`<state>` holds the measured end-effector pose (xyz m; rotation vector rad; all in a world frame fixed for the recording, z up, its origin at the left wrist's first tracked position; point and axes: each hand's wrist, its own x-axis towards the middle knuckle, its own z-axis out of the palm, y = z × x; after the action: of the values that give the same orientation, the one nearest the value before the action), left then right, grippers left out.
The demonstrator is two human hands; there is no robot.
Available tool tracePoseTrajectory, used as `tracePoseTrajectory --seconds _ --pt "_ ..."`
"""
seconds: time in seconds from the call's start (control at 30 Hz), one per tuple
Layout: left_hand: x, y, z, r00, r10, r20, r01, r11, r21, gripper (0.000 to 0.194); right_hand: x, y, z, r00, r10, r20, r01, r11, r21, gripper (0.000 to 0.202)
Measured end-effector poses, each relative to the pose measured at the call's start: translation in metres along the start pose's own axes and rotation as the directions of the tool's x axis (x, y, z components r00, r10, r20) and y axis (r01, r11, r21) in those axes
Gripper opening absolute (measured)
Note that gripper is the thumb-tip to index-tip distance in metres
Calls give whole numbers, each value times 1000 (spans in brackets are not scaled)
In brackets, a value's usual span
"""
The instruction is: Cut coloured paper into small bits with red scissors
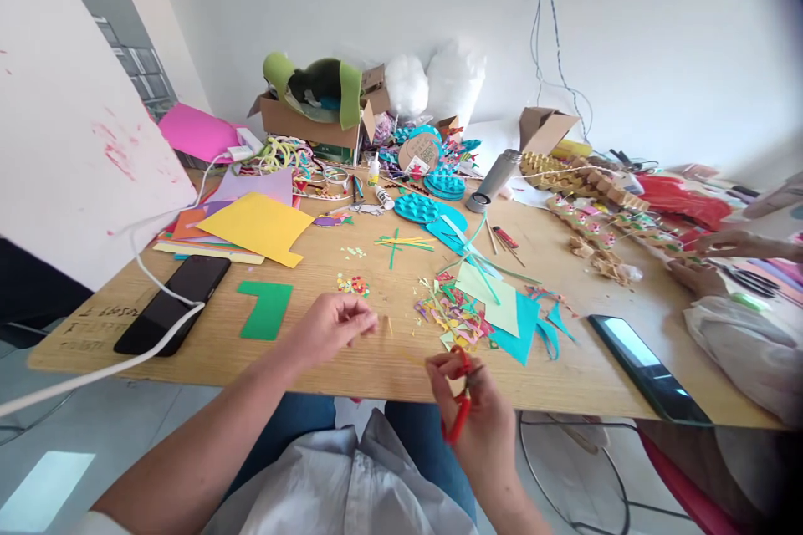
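My left hand (335, 324) is over the table's front part, fingertips pinched together; anything between them is too small to make out. Red-handled scissors (462, 416) are in my right hand (486, 418), at the table's front edge. A thin, blurred yellow strip (411, 359) extends left from that hand's fingertips. Between the hands, a short yellow piece (390, 325) lies on the wood. Small round paper bits (355, 285) are just beyond my left hand. Colourful paper scraps (448, 308) lie beyond my right hand, beside pale green paper (495, 301) and blue paper (524, 330).
Green paper (268, 311) and a black phone (176, 301) lie left, near stacked coloured sheets (257, 226). Green and yellow strips (401, 243) cross mid-table. Behind stands a metal flask (495, 180). At right are another phone (646, 368) and another person's hands (699, 276).
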<state>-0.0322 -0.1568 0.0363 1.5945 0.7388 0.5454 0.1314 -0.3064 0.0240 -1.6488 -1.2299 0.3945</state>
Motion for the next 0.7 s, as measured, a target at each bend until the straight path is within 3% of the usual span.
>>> tracePoseTrajectory --seconds 0.07,0.13,0.2,0.27,0.37,0.53,0.7 --pt "-11 0 18 981 -110 162 141 970 -196 34 12 -9 -4 984 101 -147 -74 981 177 17" --pt "-18 -1 38 932 -140 333 260 900 -351 35 21 -15 -6 955 160 -248 -71 939 335 18" --pt "-16 -1 54 914 -153 375 338 797 -500 37 27 -15 -5 928 225 -296 -52 867 495 18" --pt "-8 -1 63 945 -137 296 303 708 -638 45 30 -11 -3 910 302 -284 -49 758 651 19" --pt "11 4 64 992 -105 68 120 647 -753 32 31 -1 -1 891 400 -216 -71 591 804 21" --pt "35 16 63 975 -179 -129 21 658 -753 28 35 10 1 861 494 -121 -125 435 892 22" --pt "49 25 62 964 -162 -209 -35 705 -709 27 47 14 -2 861 498 -104 -116 391 913 23"
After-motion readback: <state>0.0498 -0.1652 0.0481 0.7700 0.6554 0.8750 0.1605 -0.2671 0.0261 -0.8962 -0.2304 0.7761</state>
